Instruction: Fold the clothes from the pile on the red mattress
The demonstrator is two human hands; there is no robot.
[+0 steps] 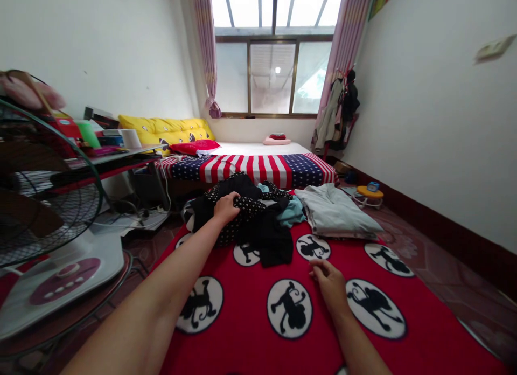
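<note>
Grasping: left hand [226, 206] clenched on black polka-dot fabric garment [246, 202] atop dark clothes heap [264, 229]; right hand [329, 280] released, fingers loosely curled, resting on red monkey-print blanket [250, 342].

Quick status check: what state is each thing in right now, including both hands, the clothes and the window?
left hand: closed on the black polka-dot garment
right hand: resting on the red blanket, empty
clothes pile: crumpled, unfolded
grey garment: folded flat beside the pile
window: looks shut
curtains: drawn aside
fan: blades sharp, apparently off
</note>
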